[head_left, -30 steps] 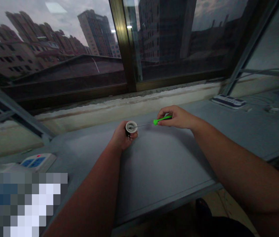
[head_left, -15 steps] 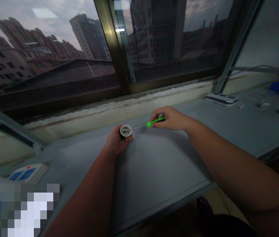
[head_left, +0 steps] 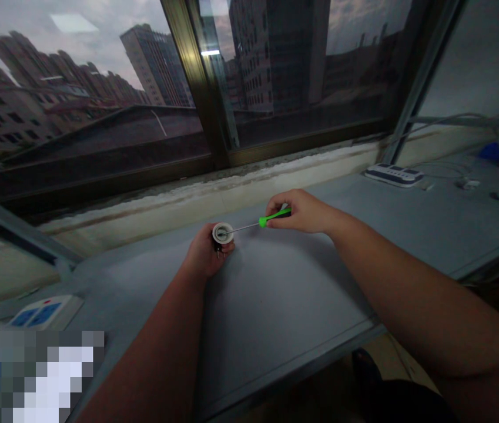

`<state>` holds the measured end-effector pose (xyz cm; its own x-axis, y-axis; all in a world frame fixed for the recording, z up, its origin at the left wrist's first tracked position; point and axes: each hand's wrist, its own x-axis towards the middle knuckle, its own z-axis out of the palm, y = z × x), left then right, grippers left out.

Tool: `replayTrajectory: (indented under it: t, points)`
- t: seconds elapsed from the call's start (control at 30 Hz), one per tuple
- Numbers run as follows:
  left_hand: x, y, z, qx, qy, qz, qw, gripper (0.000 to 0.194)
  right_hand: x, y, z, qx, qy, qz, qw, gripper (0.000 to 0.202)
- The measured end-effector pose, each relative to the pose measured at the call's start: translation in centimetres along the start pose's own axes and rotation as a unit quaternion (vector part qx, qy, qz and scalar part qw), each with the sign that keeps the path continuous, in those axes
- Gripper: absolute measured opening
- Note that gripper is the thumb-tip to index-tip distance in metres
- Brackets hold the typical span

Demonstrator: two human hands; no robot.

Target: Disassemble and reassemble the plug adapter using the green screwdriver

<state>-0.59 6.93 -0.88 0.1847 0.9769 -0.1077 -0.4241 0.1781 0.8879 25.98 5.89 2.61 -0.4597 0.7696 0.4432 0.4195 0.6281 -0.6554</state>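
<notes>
Screwdriver [head_left: 263,221] pinched by right fingers [head_left: 275,207]; left fingers [head_left: 227,247] clasp socket [head_left: 222,232].

The left hand [head_left: 207,254] grips a round white fitting [head_left: 222,232]; the right hand [head_left: 302,211] pokes a green screwdriver [head_left: 261,221] into it.

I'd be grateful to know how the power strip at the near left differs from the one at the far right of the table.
The near power strip shows blue sockets and a red switch; the far power strip looks white with a dark edge. The near one lies at the left, nearer the left hand; the far one lies by the window, beyond the right hand. Both lie flat on the grey table.
</notes>
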Motion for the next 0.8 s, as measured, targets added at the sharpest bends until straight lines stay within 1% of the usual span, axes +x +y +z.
replayTrajectory:
  t: [0.17, 0.43, 0.8]
  points:
    - [0.3, -0.3, -0.3, 0.001, 0.001, 0.011, 1.0, 0.016, -0.1, -0.7, 0.0, -0.031, 0.007, -0.004, 0.999, 0.02]
    - [0.5, -0.5, -0.3, 0.006, 0.027, 0.022, 0.999, 0.014, -0.2, -1.3, 0.0, -0.051, 0.013, -0.003, 0.999, 0.015]
    - [0.7, -0.8, -0.2, 0.048, 0.047, 0.046, 0.997, 0.015, -0.3, -1.6, -0.1, -0.089, 0.019, -0.019, 0.996, 0.013]
